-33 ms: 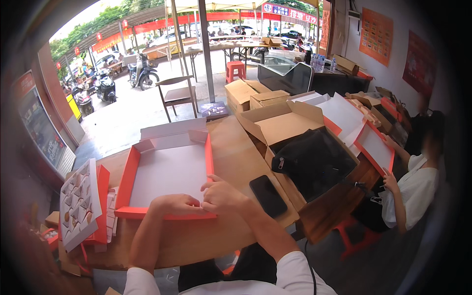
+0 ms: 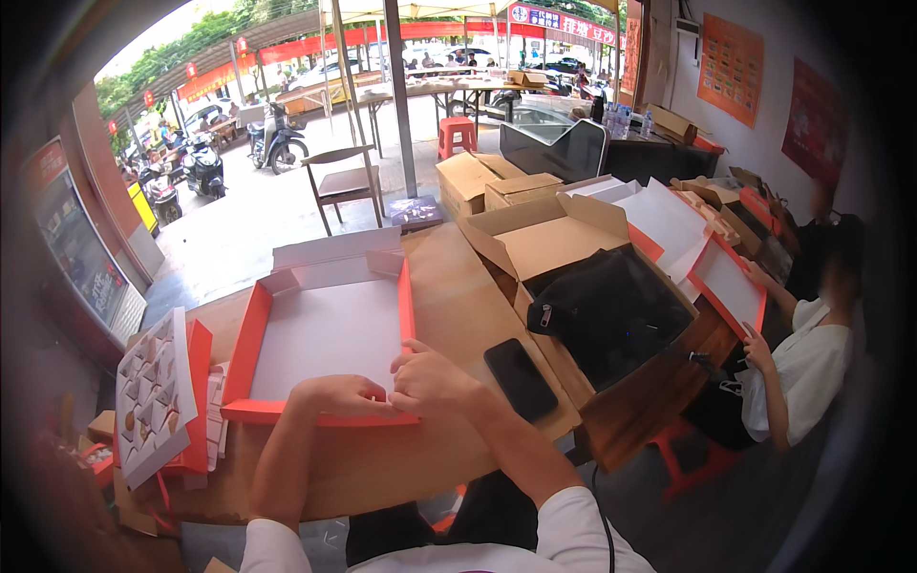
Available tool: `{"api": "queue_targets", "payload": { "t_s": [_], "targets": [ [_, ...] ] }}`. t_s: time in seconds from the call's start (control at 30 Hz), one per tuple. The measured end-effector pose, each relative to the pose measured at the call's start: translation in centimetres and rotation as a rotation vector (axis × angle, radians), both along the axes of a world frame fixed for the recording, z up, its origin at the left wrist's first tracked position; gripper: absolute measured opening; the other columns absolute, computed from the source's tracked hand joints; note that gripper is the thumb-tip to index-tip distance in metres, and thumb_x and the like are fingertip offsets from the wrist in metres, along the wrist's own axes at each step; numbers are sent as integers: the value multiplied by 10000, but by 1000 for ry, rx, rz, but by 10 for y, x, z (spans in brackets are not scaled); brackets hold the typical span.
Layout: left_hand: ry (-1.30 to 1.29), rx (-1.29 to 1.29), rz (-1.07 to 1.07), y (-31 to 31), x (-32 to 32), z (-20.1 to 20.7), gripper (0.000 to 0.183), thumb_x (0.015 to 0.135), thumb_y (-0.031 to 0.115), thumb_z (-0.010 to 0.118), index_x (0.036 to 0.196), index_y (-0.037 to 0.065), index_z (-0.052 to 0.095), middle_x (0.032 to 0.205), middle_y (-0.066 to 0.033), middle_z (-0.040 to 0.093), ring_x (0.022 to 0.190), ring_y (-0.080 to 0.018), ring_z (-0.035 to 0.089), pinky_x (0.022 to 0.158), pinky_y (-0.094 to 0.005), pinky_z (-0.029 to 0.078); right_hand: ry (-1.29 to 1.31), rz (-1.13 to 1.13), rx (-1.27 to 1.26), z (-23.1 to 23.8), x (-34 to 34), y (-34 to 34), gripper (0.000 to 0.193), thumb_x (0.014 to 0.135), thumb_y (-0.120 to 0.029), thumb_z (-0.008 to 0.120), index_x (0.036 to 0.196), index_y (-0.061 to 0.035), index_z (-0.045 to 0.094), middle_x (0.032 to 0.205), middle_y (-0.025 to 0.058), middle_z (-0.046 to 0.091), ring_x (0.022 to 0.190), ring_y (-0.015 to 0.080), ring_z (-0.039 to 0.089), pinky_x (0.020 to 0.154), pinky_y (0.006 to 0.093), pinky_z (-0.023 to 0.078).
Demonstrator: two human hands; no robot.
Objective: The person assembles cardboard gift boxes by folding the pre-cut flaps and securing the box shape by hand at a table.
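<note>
Both our left hand (image 2: pixel 334 395) and right hand (image 2: pixel 435 382) meet at the near edge of our box (image 2: pixel 330 334). We cannot tell whether our curled fingers (image 2: pixel 368 392) clamp it.

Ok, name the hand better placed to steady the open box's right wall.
Probably the right hand: its fingers are at that wall, while the left hand is at the near edge.

The open box (image 2: pixel 330 334) looks like smooth paperboard, matt and pale inside, with coated orange-red walls. Beneath it, the wooden counter (image 2: pixel 444 286) is smooth with a soft sheen. The phone (image 2: pixel 522 379) shows a dark, glossy, glass-like face. The carton (image 2: pixel 564 250) is dull brown cardboard; the black bag (image 2: pixel 616 310) is matt, creased cloth with a shiny, metal-looking zip pull (image 2: pixel 545 316).
</note>
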State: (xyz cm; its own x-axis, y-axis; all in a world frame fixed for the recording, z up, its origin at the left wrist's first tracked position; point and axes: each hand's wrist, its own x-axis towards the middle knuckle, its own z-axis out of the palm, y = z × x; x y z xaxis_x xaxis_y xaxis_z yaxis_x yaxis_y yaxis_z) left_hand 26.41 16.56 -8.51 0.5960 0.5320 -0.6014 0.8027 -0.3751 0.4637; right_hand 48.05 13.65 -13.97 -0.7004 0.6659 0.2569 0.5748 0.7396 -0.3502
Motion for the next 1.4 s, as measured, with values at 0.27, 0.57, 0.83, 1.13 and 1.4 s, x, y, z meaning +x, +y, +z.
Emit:
{"api": "queue_targets", "payload": {
  "t_s": [0.27,0.57,0.83,1.13,1.4],
  "targets": [
    [-32,-58,1,-1,-10,4,765,833,708,666,1147,17,765,1026,-128,749,963,-222,676,876,-335,492,-207,-57,-28,18,-18,6,327,847,-253,528,672,-101,760,748,67,718,948,244,642,959,397,423],
    [-93,-66,-3,-3,-8,4,673,897,625,667,1221,41,745,1057,-103,755,994,-216,668,923,-329,473,-717,-25,-155,43,-39,27,300,789,-349,605,747,-126,802,836,78,732,1029,265,606,944,393,414],
    [-118,-44,-30,7,-15,-16,745,863,701,660,1262,78,743,1149,-106,750,1083,-230,675,964,-338,470,-595,37,-212,31,-29,33,339,804,-389,585,783,-133,806,904,69,727,1037,280,601,960,409,415],
    [-116,-41,-55,14,-20,-24,774,860,727,648,1278,82,734,1172,-110,740,1104,-234,668,972,-346,467,-576,-4,-240,27,-31,37,404,827,-425,544,795,-120,806,935,94,724,1041,297,613,891,407,489],
    [-73,-113,-61,20,-15,-25,816,809,754,664,1301,107,739,1287,-121,719,1220,-261,639,1038,-351,454,-560,10,-173,30,-31,34,298,759,-349,622,728,-98,779,825,106,723,940,314,649,816,433,518]
  ]
}}
